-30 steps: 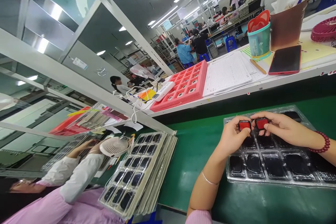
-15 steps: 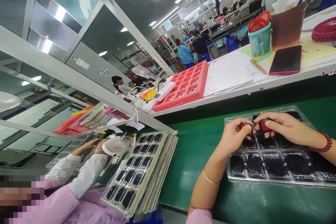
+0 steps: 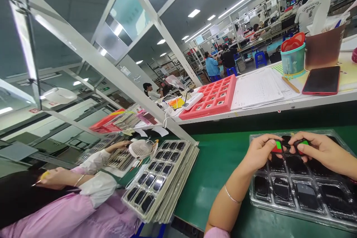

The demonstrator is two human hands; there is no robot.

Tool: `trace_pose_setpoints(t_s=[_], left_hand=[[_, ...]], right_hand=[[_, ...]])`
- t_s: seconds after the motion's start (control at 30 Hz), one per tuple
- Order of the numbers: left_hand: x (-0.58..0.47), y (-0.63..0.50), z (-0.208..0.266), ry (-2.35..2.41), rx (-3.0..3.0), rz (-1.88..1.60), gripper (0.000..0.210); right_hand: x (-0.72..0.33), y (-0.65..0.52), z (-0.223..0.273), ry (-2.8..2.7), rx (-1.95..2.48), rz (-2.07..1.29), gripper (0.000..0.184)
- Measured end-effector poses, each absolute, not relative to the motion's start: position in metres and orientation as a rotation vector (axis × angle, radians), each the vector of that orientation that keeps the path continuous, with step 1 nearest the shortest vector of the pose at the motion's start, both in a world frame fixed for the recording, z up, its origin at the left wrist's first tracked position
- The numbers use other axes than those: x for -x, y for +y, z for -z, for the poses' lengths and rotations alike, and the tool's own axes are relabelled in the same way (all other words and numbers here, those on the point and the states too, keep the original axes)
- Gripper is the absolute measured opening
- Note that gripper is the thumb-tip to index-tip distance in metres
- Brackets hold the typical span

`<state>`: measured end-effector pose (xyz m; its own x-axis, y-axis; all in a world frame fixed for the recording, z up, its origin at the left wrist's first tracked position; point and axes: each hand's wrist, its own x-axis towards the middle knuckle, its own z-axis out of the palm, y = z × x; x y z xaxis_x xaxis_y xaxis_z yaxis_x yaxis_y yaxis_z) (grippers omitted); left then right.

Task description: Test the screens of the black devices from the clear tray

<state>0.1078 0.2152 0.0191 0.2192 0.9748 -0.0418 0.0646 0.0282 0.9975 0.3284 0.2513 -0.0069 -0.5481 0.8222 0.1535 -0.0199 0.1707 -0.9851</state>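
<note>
My left hand [image 3: 259,152] pinches a small square smartwatch body [image 3: 278,146] between thumb and fingers; its lit screen is part red, part green. A second smartwatch body [image 3: 302,144], with similar red and green on its screen, is held in my right hand [image 3: 320,150], the thumb over its front. Both hands are close together above a clear plastic tray [image 3: 292,214] with several compartments. Black square pieces [image 3: 281,188] sit in the tray's front compartments. My hands partly cover the back rows.
To the left, a stack of trays [image 3: 167,182] holds more black pieces. A co-worker's sleeve [image 3: 103,189] and a small white fan [image 3: 141,149] are beyond it. Above the green bench [image 3: 217,178], a shelf carries a red foam tray [image 3: 212,98], papers [image 3: 256,89], a phone [image 3: 321,80] and a cup [image 3: 292,59].
The lit screens have gone from red to red and green. The view has swung left, shifting everything rightward and down. A co-worker's nearer hand has moved back toward their head.
</note>
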Motion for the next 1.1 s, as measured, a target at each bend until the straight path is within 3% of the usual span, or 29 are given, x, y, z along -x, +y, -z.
trace_pose_setpoints(t_s=[1.1], left_hand=[[-0.1096,0.2155,-0.0138,1.016,-1.323,-1.119,0.043]], right_hand=[[-0.3231,0.2481,0.0036,-1.754,0.763,-1.378,0.044]])
